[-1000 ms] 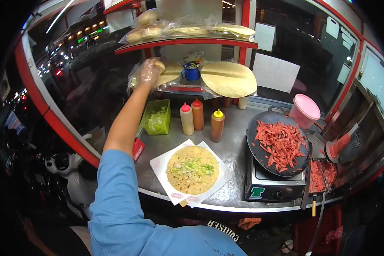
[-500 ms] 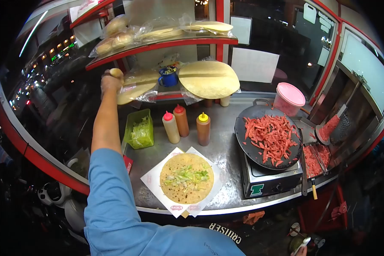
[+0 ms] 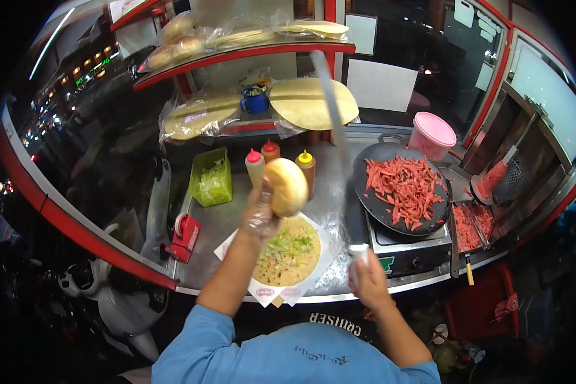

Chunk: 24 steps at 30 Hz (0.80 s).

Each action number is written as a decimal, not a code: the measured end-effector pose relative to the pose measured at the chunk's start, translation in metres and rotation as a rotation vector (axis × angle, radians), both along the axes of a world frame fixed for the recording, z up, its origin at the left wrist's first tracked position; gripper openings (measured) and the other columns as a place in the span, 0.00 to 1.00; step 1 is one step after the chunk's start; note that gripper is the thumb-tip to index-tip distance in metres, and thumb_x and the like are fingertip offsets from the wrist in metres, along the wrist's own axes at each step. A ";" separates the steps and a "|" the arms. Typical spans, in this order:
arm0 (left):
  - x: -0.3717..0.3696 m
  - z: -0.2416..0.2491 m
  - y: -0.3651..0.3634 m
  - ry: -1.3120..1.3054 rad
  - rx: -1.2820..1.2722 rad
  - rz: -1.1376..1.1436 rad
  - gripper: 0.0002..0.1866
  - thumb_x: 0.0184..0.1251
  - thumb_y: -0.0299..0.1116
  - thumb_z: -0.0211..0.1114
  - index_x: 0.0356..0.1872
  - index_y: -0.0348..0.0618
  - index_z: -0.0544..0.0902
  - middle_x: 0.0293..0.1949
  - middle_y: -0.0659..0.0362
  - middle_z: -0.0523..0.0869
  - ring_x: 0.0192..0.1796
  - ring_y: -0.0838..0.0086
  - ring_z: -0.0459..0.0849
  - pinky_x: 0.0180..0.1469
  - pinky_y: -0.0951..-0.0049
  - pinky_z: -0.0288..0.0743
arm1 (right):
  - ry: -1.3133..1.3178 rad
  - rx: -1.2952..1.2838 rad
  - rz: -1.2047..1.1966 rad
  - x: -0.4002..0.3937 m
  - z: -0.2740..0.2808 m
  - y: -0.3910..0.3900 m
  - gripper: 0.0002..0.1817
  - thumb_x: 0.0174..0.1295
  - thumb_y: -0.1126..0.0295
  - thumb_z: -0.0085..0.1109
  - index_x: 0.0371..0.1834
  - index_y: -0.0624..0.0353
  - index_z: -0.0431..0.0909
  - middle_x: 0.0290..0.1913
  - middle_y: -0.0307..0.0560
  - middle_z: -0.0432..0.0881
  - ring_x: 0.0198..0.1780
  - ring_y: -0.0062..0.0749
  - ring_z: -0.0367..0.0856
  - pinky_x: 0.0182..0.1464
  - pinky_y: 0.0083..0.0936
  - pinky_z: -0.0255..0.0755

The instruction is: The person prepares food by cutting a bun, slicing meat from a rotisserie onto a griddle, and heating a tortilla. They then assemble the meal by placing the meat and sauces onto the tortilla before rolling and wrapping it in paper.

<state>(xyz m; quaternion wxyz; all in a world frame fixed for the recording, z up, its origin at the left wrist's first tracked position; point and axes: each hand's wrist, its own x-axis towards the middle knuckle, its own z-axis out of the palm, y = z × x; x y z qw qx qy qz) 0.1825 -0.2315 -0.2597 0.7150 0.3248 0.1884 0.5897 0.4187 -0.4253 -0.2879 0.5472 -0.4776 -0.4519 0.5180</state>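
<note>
My left hand (image 3: 261,211), in a clear plastic glove, holds a round bread bun (image 3: 287,187) up above the counter. Closed around a white handle, my right hand (image 3: 369,280) has a long knife (image 3: 334,109) pointing up and away, its blade blurred. Below the bun lies a flatbread (image 3: 288,262) topped with shredded lettuce (image 3: 296,244), on white printed paper (image 3: 323,240). Part of the flatbread is hidden by my left hand and forearm. Just behind the bun stand squeeze bottles, one with a yellow cap (image 3: 305,158) and two with red caps.
At right, a black pan (image 3: 390,214) of reddish meat strips sits on a stove, beside a meat tray (image 3: 470,246). A green lettuce bin (image 3: 211,195) and red tape dispenser (image 3: 184,238) are at left. Flatbreads (image 3: 313,115) lie on the shelf behind; a pink tub (image 3: 432,137) stands at back right.
My left hand has come back from the shelf at the upper left to above the flatbread, carrying the bun. My right hand has risen from the lower right with the knife.
</note>
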 end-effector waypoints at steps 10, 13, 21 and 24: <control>0.057 -0.027 -0.023 -0.030 -0.008 -0.119 0.36 0.67 0.61 0.67 0.66 0.44 0.76 0.55 0.61 0.86 0.55 0.73 0.87 0.59 0.68 0.85 | -0.422 0.096 -0.066 -0.015 0.008 0.002 0.15 0.82 0.60 0.52 0.56 0.61 0.72 0.27 0.52 0.81 0.27 0.41 0.84 0.32 0.37 0.76; 0.071 -0.029 -0.025 -0.008 -0.001 -0.091 0.35 0.70 0.60 0.65 0.66 0.44 0.76 0.56 0.61 0.86 0.56 0.72 0.87 0.59 0.67 0.85 | -0.556 0.134 -0.067 -0.004 0.017 -0.001 0.14 0.80 0.64 0.54 0.57 0.63 0.70 0.37 0.68 0.84 0.42 0.69 0.86 0.43 0.50 0.78; 0.113 -0.044 -0.027 -0.244 -0.254 -0.005 0.34 0.64 0.66 0.69 0.59 0.49 0.79 0.48 0.62 0.89 0.50 0.70 0.89 0.55 0.63 0.87 | -0.609 0.107 -0.049 0.000 -0.011 -0.018 0.18 0.78 0.65 0.55 0.60 0.66 0.66 0.41 0.77 0.84 0.45 0.79 0.83 0.43 0.58 0.75; 0.093 -0.033 -0.018 -0.250 -0.170 0.008 0.34 0.64 0.65 0.69 0.59 0.49 0.80 0.49 0.62 0.89 0.50 0.71 0.89 0.56 0.65 0.87 | -0.669 0.144 -0.006 0.010 -0.040 -0.046 0.17 0.77 0.66 0.56 0.61 0.64 0.67 0.40 0.76 0.84 0.46 0.77 0.84 0.45 0.57 0.77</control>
